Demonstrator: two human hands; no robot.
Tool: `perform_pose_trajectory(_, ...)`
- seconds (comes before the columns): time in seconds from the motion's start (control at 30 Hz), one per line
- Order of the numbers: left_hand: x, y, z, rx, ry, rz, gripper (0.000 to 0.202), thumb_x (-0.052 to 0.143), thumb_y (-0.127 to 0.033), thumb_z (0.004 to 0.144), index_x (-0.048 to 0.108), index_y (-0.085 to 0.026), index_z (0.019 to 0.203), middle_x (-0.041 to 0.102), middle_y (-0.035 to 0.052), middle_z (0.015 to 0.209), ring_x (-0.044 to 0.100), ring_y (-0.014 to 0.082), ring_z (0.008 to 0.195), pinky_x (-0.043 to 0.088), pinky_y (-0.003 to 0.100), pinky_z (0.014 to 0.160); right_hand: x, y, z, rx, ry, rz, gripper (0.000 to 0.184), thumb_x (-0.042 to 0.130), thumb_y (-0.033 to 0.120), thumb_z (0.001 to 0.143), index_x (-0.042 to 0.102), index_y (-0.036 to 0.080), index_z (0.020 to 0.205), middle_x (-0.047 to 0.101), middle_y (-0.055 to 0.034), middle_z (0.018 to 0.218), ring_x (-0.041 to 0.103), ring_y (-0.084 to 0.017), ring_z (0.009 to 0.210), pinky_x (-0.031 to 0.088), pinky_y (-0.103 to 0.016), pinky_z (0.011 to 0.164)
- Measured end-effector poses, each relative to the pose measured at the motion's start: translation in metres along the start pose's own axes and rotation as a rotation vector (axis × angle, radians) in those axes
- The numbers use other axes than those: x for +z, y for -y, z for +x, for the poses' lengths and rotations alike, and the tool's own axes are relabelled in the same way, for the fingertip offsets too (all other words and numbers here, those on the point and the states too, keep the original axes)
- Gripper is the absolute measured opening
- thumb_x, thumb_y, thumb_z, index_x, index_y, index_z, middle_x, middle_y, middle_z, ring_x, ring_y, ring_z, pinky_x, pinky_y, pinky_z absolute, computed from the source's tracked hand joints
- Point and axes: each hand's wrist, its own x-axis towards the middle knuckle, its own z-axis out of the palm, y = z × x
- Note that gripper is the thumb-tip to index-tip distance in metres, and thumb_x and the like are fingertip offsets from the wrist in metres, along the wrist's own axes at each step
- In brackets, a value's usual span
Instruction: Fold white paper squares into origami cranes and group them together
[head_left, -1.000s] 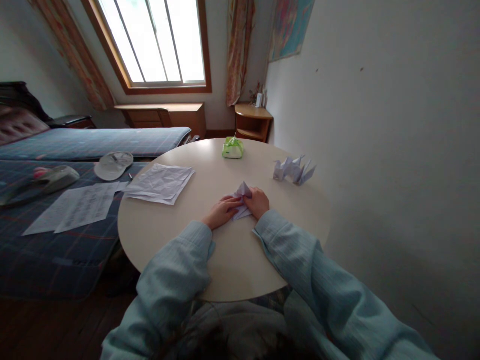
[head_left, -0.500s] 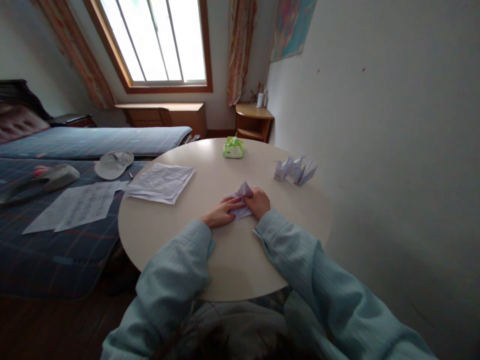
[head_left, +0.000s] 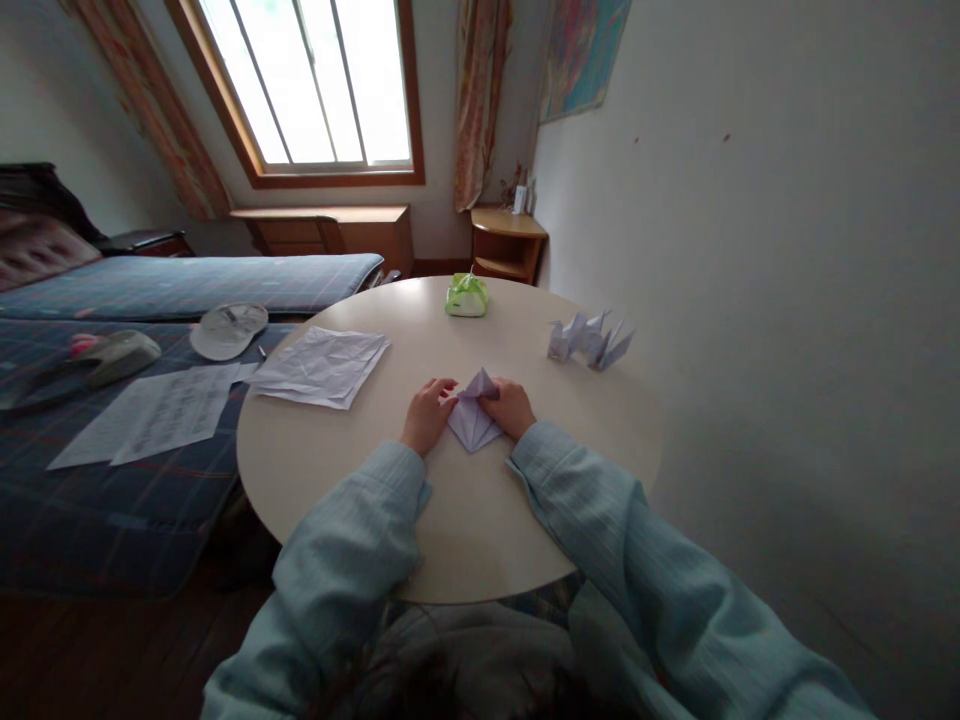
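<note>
A partly folded sheet of white paper (head_left: 474,425), kite-shaped with creases fanning toward its near point, lies on the round table in front of me. Its top flap stands raised between my hands. My right hand (head_left: 512,407) is closed on the paper's right side, thumb pressed near the base of the flap. At the left corner, my left hand (head_left: 427,412) has its fingers bent, with thumb and fingertips pinching the paper's edge. Farther off to the right stand several folded paper figures (head_left: 589,342) in a cluster.
The round cream table (head_left: 337,500) carries a stack of creased white sheets (head_left: 322,367) at left and a green tissue pack (head_left: 466,296) at the far side. A bed (head_left: 135,530) with a cap (head_left: 229,331) and printed sheets (head_left: 150,415) adjoins at left. A wall (head_left: 787,300) rises at right.
My left hand has drawn back to the left from lying flat across the paper to its left corner, uncovering the creased lower part. My right hand keeps its hold, shifted slightly.
</note>
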Motion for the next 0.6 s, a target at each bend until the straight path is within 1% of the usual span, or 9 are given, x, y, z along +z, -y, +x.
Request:
perform_pose_trajectory(0.1, -0.0021, 0.0024, 0.001, -0.037, 0.037, 0.022, 0.016, 0.055, -0.02, 0.074, 0.064, -0.017, 0.087, 0.064, 0.0036, 0.084, 0.057, 0.0095, 0.068, 0.046, 0.021, 0.065, 0.002, 0.0008, 0.0003, -0.053, 0.008, 0.036, 0.016, 0.051, 0.022, 0.074, 0.063, 0.015, 0.08, 0.064, -0.005, 0.084, 0.055, -0.014, 0.078, 0.036, -0.021, 0.068)
perform_pose_trajectory(0.2, -0.0052, 0.0006, 0.0016, -0.065, 0.072, 0.017, 0.011, 0.057, -0.02, 0.072, 0.067, -0.018, 0.077, 0.065, 0.0024, 0.078, 0.057, 0.0096, 0.066, 0.046, 0.021, 0.066, 0.0033, 0.0008, 0.0005, -0.08, 0.01, 0.051, 0.014, 0.051, 0.021, 0.074, 0.063, 0.014, 0.078, 0.064, -0.005, 0.083, 0.055, -0.013, 0.077, 0.036, -0.021, 0.068)
perform_pose_trajectory(0.4, -0.0063, 0.0026, 0.0032, -0.122, 0.084, 0.011, 0.009, 0.061, -0.02, 0.069, 0.068, -0.018, 0.074, 0.067, 0.002, 0.075, 0.058, 0.0102, 0.065, 0.047, 0.022, 0.065, 0.0013, 0.0031, -0.0002, -0.099, 0.033, 0.063, 0.013, 0.051, 0.018, 0.073, 0.063, 0.014, 0.078, 0.064, -0.0052, 0.084, 0.055, -0.014, 0.079, 0.037, -0.021, 0.071)
perform_pose_trajectory(0.6, -0.0049, 0.0068, 0.0041, -0.128, 0.074, 0.092, 0.009, 0.062, -0.024, 0.068, 0.068, -0.018, 0.071, 0.067, 0.0023, 0.073, 0.059, 0.0116, 0.066, 0.046, 0.023, 0.067, 0.002, 0.0042, -0.0007, -0.128, 0.026, 0.066, 0.011, 0.051, 0.016, 0.072, 0.062, 0.014, 0.076, 0.064, -0.0046, 0.082, 0.055, -0.014, 0.08, 0.037, -0.021, 0.073)
